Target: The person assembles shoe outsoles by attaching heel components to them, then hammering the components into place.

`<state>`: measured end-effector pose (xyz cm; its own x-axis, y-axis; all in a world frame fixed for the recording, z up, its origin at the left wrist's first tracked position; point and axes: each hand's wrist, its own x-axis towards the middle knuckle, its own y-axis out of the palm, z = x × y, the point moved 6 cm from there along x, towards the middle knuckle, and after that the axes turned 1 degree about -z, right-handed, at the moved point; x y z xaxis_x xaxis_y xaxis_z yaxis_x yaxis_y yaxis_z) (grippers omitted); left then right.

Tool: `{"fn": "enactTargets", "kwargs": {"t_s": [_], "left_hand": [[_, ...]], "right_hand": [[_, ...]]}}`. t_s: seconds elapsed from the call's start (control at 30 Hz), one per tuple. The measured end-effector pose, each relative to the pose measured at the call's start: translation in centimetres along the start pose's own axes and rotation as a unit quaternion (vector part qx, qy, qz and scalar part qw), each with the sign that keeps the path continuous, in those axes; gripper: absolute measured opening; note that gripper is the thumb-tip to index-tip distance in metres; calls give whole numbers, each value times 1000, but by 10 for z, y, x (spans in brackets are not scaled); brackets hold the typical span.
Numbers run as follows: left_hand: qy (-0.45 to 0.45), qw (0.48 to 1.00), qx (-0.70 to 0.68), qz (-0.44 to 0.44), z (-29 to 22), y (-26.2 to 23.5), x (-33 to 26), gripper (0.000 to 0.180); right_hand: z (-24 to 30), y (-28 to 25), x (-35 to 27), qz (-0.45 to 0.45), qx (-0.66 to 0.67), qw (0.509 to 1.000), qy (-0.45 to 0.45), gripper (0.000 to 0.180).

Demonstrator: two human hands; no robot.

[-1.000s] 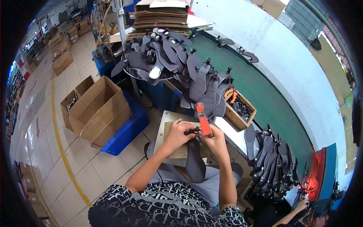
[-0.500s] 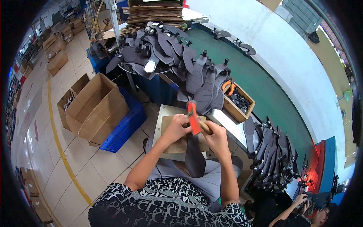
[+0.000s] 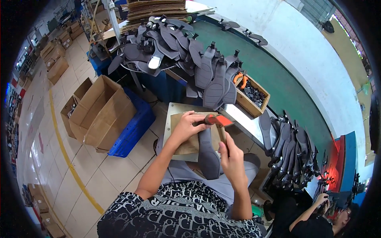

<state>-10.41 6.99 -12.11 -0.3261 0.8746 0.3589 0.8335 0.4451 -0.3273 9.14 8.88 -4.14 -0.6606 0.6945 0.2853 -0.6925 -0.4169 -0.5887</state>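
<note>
A dark grey shoe sole [image 3: 208, 158] lies lengthwise over my lap, its narrow end on a brown pad [image 3: 183, 146] that covers a pale metal plate [image 3: 168, 125]. My left hand [image 3: 191, 127] has thumb and fingers closed at that narrow end; the hammer hides part of the grip. In my right hand [image 3: 232, 160] is a hammer [image 3: 220, 120], held by its handle. Its red-painted head is tilted over the sole's narrow end, just beside my left fingertips. Whether the head touches anything there I cannot tell.
Beyond the plate, grey soles [image 3: 214, 83] are heaped on a bench. A wooden box [image 3: 254, 109] holds small black parts and orange-handled pliers [image 3: 240, 79]. More soles [image 3: 291, 148] hang at right, near another person [image 3: 317, 222]. An open carton [image 3: 107, 113] and blue crate [image 3: 137, 127] stand left.
The hammer head has swung from upright to nearly level, tilting rightward. My right hand has moved down and toward me. My left hand stays at the sole's narrow end.
</note>
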Motion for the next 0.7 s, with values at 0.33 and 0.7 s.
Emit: {"fn": "enactTargets", "kwargs": {"t_s": [0.33, 0.7], "left_hand": [[-15, 972, 225, 59, -19, 2, -18, 117], [-49, 974, 212, 67, 1, 1, -17, 80]], "right_hand": [[4, 18, -10, 6, -13, 999, -47, 36], [13, -2, -6, -34, 30, 999, -18, 21]]}}
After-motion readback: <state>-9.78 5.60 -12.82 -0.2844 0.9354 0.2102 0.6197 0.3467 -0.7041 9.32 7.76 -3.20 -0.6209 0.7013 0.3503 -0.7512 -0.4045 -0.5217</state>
